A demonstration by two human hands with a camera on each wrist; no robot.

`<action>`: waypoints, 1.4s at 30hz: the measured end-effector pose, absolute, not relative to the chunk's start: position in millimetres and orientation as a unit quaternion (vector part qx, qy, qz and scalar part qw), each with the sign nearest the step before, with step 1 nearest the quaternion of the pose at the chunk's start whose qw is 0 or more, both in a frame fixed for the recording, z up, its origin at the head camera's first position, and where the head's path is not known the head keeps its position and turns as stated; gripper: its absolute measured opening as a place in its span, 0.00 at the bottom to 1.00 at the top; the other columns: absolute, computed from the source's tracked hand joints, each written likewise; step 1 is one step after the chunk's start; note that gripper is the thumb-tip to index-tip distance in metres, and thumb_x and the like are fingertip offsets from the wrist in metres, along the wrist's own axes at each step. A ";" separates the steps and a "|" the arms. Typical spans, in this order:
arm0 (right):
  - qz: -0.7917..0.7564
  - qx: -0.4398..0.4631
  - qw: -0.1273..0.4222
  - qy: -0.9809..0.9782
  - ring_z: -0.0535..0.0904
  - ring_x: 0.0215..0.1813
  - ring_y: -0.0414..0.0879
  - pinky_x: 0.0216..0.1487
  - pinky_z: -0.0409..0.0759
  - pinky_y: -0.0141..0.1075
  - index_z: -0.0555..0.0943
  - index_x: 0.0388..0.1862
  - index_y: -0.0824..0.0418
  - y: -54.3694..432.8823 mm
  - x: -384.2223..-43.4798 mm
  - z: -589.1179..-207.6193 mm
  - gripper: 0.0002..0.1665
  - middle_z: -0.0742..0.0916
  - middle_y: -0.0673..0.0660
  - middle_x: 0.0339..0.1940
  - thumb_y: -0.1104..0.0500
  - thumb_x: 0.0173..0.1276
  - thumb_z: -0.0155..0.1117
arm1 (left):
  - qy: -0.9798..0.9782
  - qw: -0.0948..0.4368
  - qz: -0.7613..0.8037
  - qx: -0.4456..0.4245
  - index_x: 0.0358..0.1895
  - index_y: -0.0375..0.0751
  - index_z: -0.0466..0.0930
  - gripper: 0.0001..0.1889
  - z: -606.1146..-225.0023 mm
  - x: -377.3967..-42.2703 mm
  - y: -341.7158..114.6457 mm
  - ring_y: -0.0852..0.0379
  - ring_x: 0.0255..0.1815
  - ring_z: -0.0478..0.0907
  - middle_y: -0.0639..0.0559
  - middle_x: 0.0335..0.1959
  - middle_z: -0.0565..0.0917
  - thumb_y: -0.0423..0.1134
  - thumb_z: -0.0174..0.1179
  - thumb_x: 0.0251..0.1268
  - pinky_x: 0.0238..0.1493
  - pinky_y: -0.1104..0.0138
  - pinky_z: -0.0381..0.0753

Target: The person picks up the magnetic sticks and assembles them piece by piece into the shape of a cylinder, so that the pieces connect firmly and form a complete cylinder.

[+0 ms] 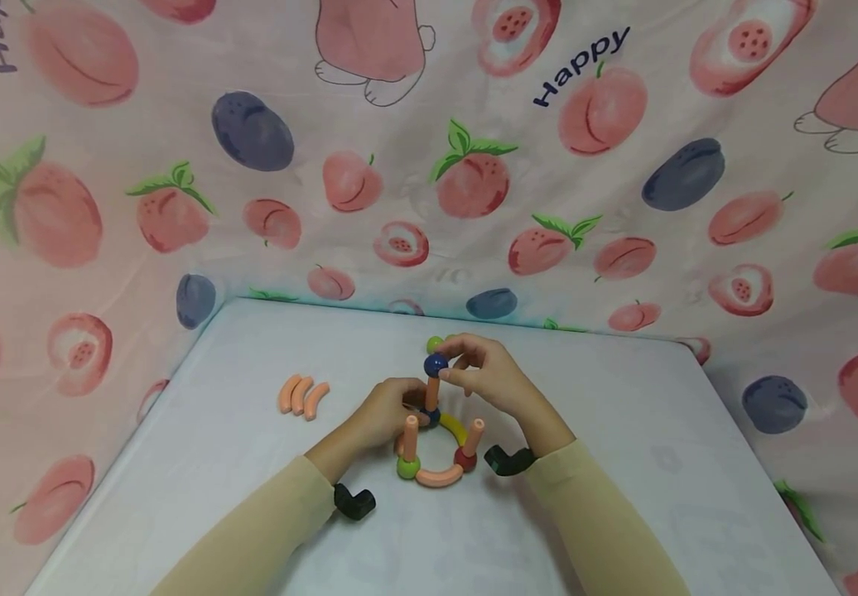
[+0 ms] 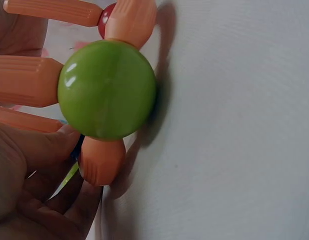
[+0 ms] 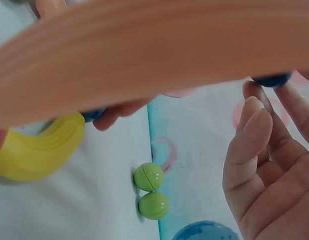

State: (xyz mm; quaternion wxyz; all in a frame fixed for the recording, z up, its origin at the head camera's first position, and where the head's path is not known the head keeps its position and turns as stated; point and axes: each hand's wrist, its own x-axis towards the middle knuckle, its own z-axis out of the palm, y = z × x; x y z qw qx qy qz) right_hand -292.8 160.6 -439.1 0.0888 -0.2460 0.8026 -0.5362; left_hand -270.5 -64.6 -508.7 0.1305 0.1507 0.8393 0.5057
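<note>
A ring of toy balls and curved sticks lies on the white table: a green ball (image 1: 408,467), a red ball (image 1: 465,459), a yellow curved stick (image 1: 455,426) and an orange curved stick (image 1: 440,478). Straight orange sticks stand up from the green and red balls. At the ring's far side, my left hand (image 1: 387,411) grips the lower blue ball (image 1: 432,417), partly covering it. From that ball rises another orange stick (image 1: 432,393), topped by an upper blue ball (image 1: 436,364). My right hand (image 1: 494,377) pinches this upper ball between thumb and fingertips.
Three curved orange sticks (image 1: 298,396) lie together on the left of the table. Two green balls (image 3: 149,177) sit side by side near the far edge, behind the right hand. A fruit-print cloth (image 1: 414,165) hangs around the table's back and sides.
</note>
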 end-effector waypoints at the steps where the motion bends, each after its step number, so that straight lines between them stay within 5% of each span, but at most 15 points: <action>1: -0.537 -0.249 0.089 0.801 0.83 0.43 0.50 0.31 0.84 0.38 0.85 0.63 0.61 161.4 -292.9 -438.8 0.21 0.89 0.61 0.57 0.60 0.73 0.72 | 0.841 0.128 0.503 0.151 0.55 0.49 0.88 0.15 -508.6 -270.4 -64.5 0.52 0.59 0.86 0.53 0.54 0.90 0.34 0.75 0.66 0.68 0.49 0.82; 8: -0.536 -0.238 0.074 0.806 0.81 0.45 0.50 0.33 0.84 0.35 0.83 0.65 0.61 169.0 -301.7 -449.3 0.23 0.87 0.66 0.58 0.64 0.72 0.68 | 0.853 0.115 0.490 0.140 0.52 0.48 0.89 0.13 -508.6 -268.8 -65.1 0.55 0.53 0.85 0.54 0.49 0.91 0.36 0.75 0.66 0.66 0.49 0.83; 16: -0.485 -0.115 0.044 0.866 0.81 0.46 0.51 0.33 0.82 0.35 0.80 0.70 0.60 177.4 -323.1 -476.8 0.27 0.85 0.63 0.64 0.63 0.73 0.70 | 0.864 0.093 0.476 0.138 0.52 0.47 0.89 0.12 -511.5 -262.0 -67.6 0.56 0.51 0.85 0.55 0.47 0.91 0.37 0.74 0.67 0.62 0.52 0.85; 28: -0.403 -0.093 0.094 0.906 0.81 0.47 0.52 0.38 0.85 0.37 0.69 0.84 0.47 180.8 -355.0 -499.3 0.42 0.74 0.55 0.83 0.61 0.74 0.70 | 0.871 0.074 0.468 0.134 0.51 0.46 0.89 0.12 -513.3 -252.4 -72.1 0.57 0.49 0.86 0.54 0.45 0.91 0.36 0.74 0.66 0.58 0.54 0.87; 33: -0.361 -0.111 0.101 0.921 0.82 0.63 0.57 0.59 0.87 0.50 0.66 0.86 0.45 178.5 -363.3 -504.1 0.46 0.69 0.55 0.86 0.61 0.73 0.70 | 0.872 0.072 0.466 0.134 0.51 0.45 0.88 0.11 -514.1 -248.2 -73.1 0.57 0.50 0.86 0.53 0.46 0.91 0.36 0.74 0.67 0.58 0.54 0.87; 37: -0.334 -0.132 0.099 0.928 0.68 0.83 0.60 0.83 0.67 0.60 0.65 0.86 0.44 175.0 -371.4 -506.2 0.46 0.69 0.57 0.87 0.58 0.73 0.70 | 0.875 0.059 0.460 0.136 0.52 0.44 0.87 0.11 -513.7 -245.9 -72.7 0.56 0.51 0.87 0.52 0.46 0.91 0.37 0.72 0.69 0.58 0.54 0.87; 42: -0.322 -0.139 0.095 0.932 0.61 0.88 0.60 0.87 0.58 0.61 0.70 0.84 0.47 171.9 -376.1 -506.6 0.41 0.71 0.57 0.85 0.56 0.73 0.71 | 0.884 0.043 0.444 0.137 0.53 0.43 0.87 0.10 -512.3 -243.5 -71.5 0.55 0.52 0.88 0.51 0.48 0.91 0.39 0.71 0.73 0.59 0.54 0.87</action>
